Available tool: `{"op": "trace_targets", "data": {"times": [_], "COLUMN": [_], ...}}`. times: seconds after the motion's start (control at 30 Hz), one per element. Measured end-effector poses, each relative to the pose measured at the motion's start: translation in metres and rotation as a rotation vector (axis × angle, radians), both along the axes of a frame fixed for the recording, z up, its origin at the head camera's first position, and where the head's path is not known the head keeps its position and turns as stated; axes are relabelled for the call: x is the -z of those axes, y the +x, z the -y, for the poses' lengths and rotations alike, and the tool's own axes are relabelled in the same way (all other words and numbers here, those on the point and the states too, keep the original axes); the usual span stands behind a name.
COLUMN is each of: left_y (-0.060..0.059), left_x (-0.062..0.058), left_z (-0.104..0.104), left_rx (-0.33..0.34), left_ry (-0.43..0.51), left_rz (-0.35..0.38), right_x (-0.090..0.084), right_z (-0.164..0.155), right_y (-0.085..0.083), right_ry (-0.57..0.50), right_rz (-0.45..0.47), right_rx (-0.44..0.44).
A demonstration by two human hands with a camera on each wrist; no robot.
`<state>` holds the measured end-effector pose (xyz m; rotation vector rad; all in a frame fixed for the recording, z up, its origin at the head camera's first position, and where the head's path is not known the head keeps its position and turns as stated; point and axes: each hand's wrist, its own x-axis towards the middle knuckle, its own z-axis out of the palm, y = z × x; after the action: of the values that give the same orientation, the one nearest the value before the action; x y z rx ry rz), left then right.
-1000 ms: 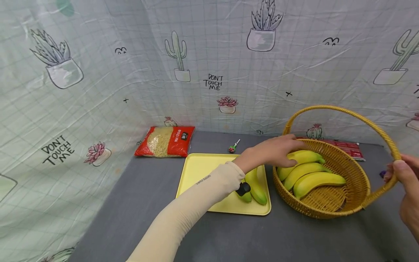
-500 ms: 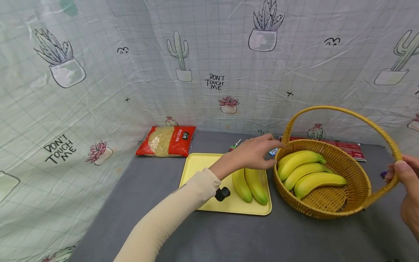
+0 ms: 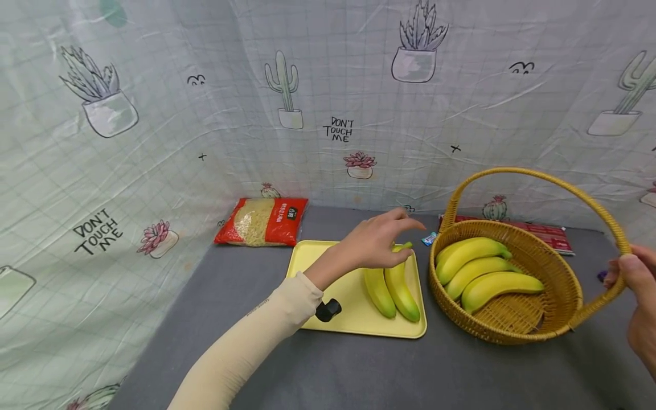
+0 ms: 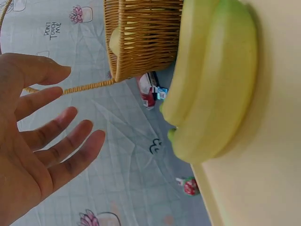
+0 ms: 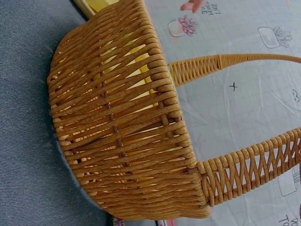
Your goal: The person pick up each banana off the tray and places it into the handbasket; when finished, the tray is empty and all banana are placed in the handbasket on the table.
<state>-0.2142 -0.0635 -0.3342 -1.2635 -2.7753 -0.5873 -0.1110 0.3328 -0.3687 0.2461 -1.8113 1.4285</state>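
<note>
**Left hand over tray bananas; right hand on basket handle**

Far left, at the back of the grey table (image 3: 359, 370): a red packet of noodles (image 3: 261, 221) lying flat against the printed backdrop (image 3: 154, 114).

Centre: yellow tray (image 3: 318, 262) with two greenish bananas (image 3: 392, 290) lying side by side near its right edge. The left hand (image 3: 371, 245) hovers above their far ends. Fingers spread and relaxed, holding nothing; the left wrist view confirms an open palm (image 4: 33, 141) clear of the bananas (image 4: 211, 94). A small red-and-green object (image 4: 189, 186) lies on the table beyond the tray, as does a small blue-and-white wrapper (image 3: 428, 238) between tray and basket.

Right: wicker basket (image 3: 558, 319) just beside the tray, holding three yellow bananas (image 3: 482, 270) lying parallel. Flat red packet (image 3: 543, 232) behind it. The right hand (image 3: 632, 279) grips the basket's handle (image 3: 589, 199) at its near right end, fingers curled round the weave. The right wrist view shows only the basket wall (image 5: 127, 141) and handle (image 5: 249, 165).
</note>
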Motion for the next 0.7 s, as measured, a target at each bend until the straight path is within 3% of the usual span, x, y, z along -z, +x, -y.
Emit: {"op": "trace_targets", "data": {"times": [0.17,0.3,0.5,0.7], "left_y": [0.006,0.009,0.011,0.011], "left_x": [0.008,0.016,0.030,0.043], "left_z": [0.009,0.015,0.024,0.031], "left_rx": [-0.022,-0.050,-0.109,-0.155], "left_ry": [0.026,0.037,0.041,0.044], "left_rz": [-0.006,-0.013,-0.017,-0.008], "right_x": [0.000,0.000,0.000,0.001], "right_z": [-0.001,-0.001,0.001,0.000], "right_y": [0.001,0.001,0.001,0.001], "right_ry": [0.006,0.049,0.053,0.003], "right_rz": [-0.004,0.019,-0.010,0.002], "right_rx": [-0.011,0.039,0.016,0.005]}}
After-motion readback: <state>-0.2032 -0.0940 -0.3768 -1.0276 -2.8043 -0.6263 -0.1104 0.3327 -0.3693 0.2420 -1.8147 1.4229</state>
